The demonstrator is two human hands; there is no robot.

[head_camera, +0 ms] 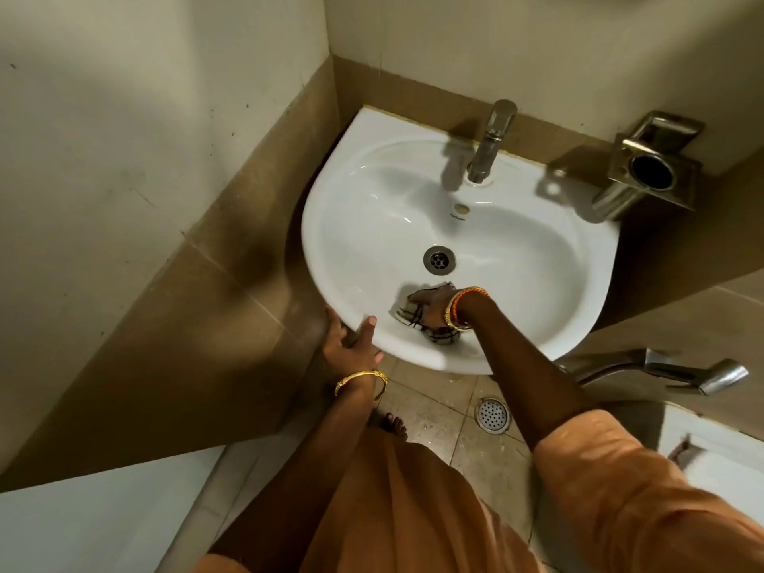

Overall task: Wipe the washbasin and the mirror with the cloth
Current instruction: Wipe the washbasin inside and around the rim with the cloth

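a steel tap (490, 138) stands at the back of the bowl, spout tilting forward. to its right a square metal holder (649, 169) juts from the wall, dark round opening facing up. lower right, a chrome hand sprayer (703, 372) lies level on its hose. down on the tiled floor (446, 411), a round perforated floor drain (492, 413) sits beside bare toes (395, 421).

White washbasin (516, 258), wall-mounted, glossy; checked cloth (413, 314) (crumpled) lies inside the bowl's near slope, just beside the drain.
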